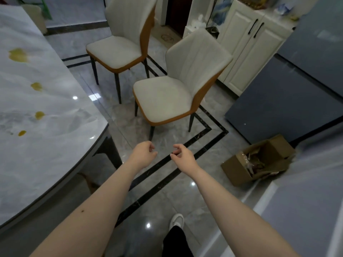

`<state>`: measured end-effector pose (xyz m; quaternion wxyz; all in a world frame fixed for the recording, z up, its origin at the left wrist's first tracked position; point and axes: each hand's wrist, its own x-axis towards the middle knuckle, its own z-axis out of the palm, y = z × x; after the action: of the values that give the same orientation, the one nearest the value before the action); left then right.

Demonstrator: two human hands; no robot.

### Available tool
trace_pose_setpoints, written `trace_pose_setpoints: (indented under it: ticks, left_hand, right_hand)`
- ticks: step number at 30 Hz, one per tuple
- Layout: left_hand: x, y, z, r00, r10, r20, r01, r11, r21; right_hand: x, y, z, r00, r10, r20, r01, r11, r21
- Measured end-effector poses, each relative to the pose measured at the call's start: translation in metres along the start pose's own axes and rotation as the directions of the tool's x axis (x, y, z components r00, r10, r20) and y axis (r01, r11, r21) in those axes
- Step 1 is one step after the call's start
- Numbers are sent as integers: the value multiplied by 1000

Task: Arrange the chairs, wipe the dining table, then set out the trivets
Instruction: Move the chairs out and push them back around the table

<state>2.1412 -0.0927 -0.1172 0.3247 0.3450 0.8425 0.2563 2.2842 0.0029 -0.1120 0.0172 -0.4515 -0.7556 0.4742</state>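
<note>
Two white chairs with orange shells stand on the tiled floor away from the table. The near chair (167, 97) is straight ahead of me; the far chair (120, 47) stands behind it to the left. The marble dining table (46, 138) fills the left side and carries several yellow-brown stains (18, 55). My left hand (143, 154) and my right hand (182, 155) are stretched forward side by side, just short of the near chair's front leg. Both have loosely curled fingers and hold nothing. No trivets or cloth are in view.
An open cardboard box (259, 160) with packaging lies on the floor at the right. A white cabinet (248, 43) and grey-blue panels (289, 101) line the right side. My shoe (177, 220) shows at the bottom.
</note>
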Motion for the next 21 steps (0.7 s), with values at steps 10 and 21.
trace_pose_setpoints:
  ticks: [10,21]
  left_hand:
    - [125,179,77,994,112,18,-112,994,13]
    - [278,309,84,977,211,-18,-210,977,46]
  right_hand:
    - [88,48,-194,992,22,-126,-23,1000,-11]
    - [225,49,-322,979,27,-204,-18,999,48]
